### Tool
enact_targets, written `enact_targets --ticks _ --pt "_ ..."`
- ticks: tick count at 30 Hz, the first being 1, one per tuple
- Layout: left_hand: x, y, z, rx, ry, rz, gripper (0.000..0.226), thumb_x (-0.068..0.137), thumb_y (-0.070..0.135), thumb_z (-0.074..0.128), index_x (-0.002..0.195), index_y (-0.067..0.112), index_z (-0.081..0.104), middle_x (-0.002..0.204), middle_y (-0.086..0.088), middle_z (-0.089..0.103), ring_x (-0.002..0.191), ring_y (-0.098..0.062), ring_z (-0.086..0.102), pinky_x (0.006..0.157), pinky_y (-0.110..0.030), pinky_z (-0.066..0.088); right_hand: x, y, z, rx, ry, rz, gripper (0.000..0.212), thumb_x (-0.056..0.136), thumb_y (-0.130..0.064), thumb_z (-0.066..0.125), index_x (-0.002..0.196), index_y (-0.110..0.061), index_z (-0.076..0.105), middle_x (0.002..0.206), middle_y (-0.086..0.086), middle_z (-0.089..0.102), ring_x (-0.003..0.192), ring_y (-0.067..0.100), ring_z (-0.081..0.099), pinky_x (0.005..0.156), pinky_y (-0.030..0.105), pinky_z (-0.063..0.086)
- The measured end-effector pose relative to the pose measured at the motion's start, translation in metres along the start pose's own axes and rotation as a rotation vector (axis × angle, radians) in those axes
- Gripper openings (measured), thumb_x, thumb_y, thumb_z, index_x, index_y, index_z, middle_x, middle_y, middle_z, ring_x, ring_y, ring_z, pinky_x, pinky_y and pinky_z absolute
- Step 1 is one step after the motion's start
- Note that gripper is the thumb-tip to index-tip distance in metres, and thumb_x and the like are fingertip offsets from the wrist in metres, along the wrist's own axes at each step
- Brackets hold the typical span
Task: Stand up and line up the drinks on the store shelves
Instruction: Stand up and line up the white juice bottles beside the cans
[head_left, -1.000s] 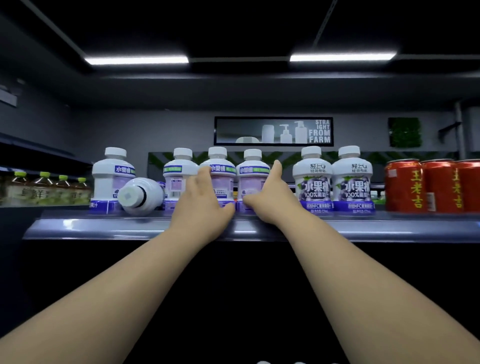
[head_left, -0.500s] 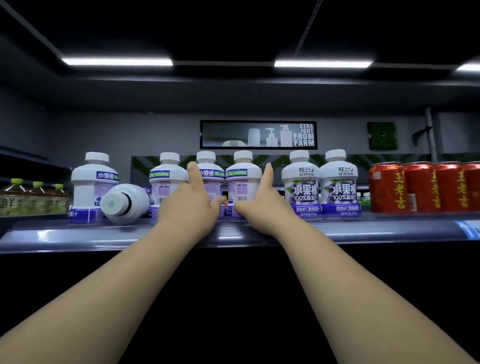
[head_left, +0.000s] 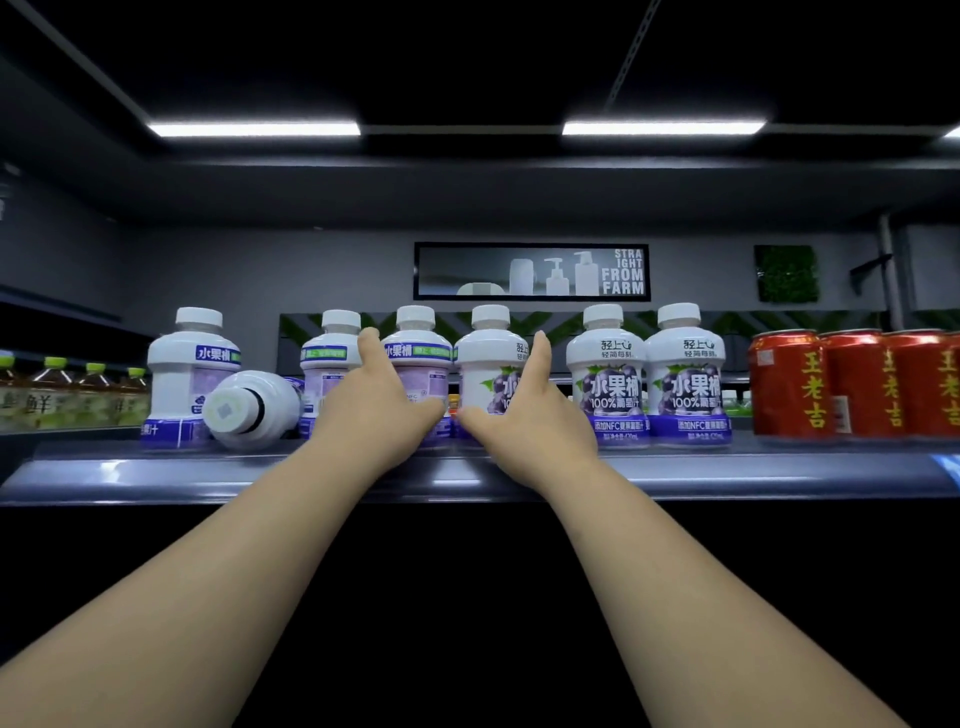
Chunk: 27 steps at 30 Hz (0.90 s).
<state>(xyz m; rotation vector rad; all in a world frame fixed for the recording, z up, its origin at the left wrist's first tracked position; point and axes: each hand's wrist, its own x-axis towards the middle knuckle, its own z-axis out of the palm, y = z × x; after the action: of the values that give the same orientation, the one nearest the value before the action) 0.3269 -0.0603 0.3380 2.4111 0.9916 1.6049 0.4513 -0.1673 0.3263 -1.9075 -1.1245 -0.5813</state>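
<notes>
Your left hand (head_left: 374, 410) has thumb and fingers curled round the white plastic juice bottle with back label forward (head_left: 421, 371), centre frame. Your right hand (head_left: 530, 421) does likewise on its half-turned white neighbour (head_left: 488, 358). Twist both grape-side out, bases flat. The toppled white bottle (head_left: 249, 408), centre left, is next.

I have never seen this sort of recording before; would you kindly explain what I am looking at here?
No machine here: a person wears a camera on the head, so this single view looks forward along their own forearms. The left hand holds a white juice bottle showing its back label; the right hand holds the next bottle. They stand on a store shelf with more juice bottles, one fallen bottle lying on its side, red cans at the right and green-capped bottles further left.
</notes>
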Motion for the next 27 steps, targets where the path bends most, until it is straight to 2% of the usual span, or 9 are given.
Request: enact_targets --ticks 3,5,9,12,15,18,22,24,27 --pt "-0.002 -0.001 0.007 0.063 0.006 0.011 0.109 0.078 0.059 0.071 0.15 0.01 0.005 0.121 -0.016 0.062 0.109 -0.038 0.059 0.084 -0.043 0.048 0.0 0.002 -0.001 -0.013 -0.007 -0.003 0.118 0.081 -0.062 0.062 0.156 -0.02 -0.02 0.135 0.009 0.058 0.116 0.032 0.058 0.079 0.038 0.041" --pt "-0.001 -0.002 0.005 0.027 -0.007 0.008 0.106 0.077 0.057 0.074 0.148 0.01 0.01 0.121 -0.015 0.061 0.11 -0.037 0.059 0.083 -0.042 0.047 0.0 0.002 0.0 -0.023 0.002 -0.006 0.117 0.081 -0.06 0.063 0.156 -0.021 -0.018 0.135 0.009 0.057 0.116 0.032 0.058 0.078 0.037 0.041" --pt "0.004 -0.01 -0.006 -0.16 -0.1 -0.051 0.082 0.078 0.042 0.078 0.135 0.014 0.026 0.115 -0.005 0.055 0.102 -0.028 0.054 0.08 -0.034 0.038 0.0 0.003 0.003 -0.024 0.044 -0.021 0.123 0.076 -0.069 0.068 0.156 -0.019 -0.011 0.147 0.009 0.045 0.128 0.031 0.05 0.092 0.041 0.044" --pt "0.004 -0.011 -0.005 -0.172 -0.112 -0.036 0.079 0.076 0.045 0.078 0.132 0.016 0.029 0.113 -0.003 0.056 0.097 -0.026 0.052 0.078 -0.033 0.038 -0.001 0.001 0.003 -0.04 0.075 -0.037 0.128 0.071 -0.078 0.066 0.156 -0.016 -0.007 0.147 0.013 0.042 0.13 0.031 0.047 0.099 0.041 0.042" --pt "0.002 -0.01 0.003 -0.107 -0.047 -0.007 0.095 0.071 0.059 0.079 0.135 0.013 0.025 0.115 -0.009 0.056 0.103 -0.031 0.054 0.076 -0.034 0.036 -0.001 0.001 0.004 -0.071 0.071 -0.043 0.123 0.078 -0.075 0.06 0.156 -0.017 -0.017 0.144 0.012 0.049 0.124 0.031 0.053 0.087 0.04 0.044" --pt "0.004 -0.019 0.007 -0.19 -0.035 -0.023 0.101 0.071 0.056 0.08 0.142 0.017 0.02 0.132 -0.009 0.056 0.118 -0.031 0.055 0.087 -0.038 0.042 -0.001 0.003 0.005 -0.087 0.074 -0.047 0.117 0.084 -0.063 0.061 0.155 -0.019 -0.021 0.136 0.011 0.056 0.117 0.031 0.057 0.077 0.038 0.04" --pt "0.005 -0.026 0.005 -0.282 -0.135 -0.031 0.096 0.074 0.05 0.075 0.147 0.026 0.017 0.119 -0.003 0.064 0.115 -0.028 0.058 0.093 -0.039 0.044 -0.001 0.003 0.006 -0.065 0.107 -0.034 0.122 0.078 -0.069 0.068 0.156 -0.016 -0.009 0.146 0.012 0.043 0.129 0.033 0.048 0.096 0.042 0.043" --pt "0.002 -0.022 0.005 -0.244 -0.129 -0.015 0.103 0.07 0.062 0.076 0.146 0.022 0.019 0.127 -0.006 0.06 0.118 -0.03 0.057 0.091 -0.038 0.043 -0.002 0.0 0.006 -0.072 0.129 -0.041 0.122 0.076 -0.071 0.068 0.156 -0.015 -0.005 0.145 0.013 0.042 0.129 0.033 0.048 0.098 0.042 0.042" --pt "0.0 -0.017 0.006 -0.188 -0.089 -0.039 0.1 0.07 0.064 0.076 0.14 0.017 0.023 0.13 -0.012 0.058 0.116 -0.031 0.057 0.084 -0.037 0.04 -0.003 -0.001 0.002 -0.109 0.113 -0.058 0.121 0.078 -0.071 0.066 0.156 -0.015 -0.009 0.144 0.013 0.046 0.127 0.033 0.05 0.095 0.042 0.043"
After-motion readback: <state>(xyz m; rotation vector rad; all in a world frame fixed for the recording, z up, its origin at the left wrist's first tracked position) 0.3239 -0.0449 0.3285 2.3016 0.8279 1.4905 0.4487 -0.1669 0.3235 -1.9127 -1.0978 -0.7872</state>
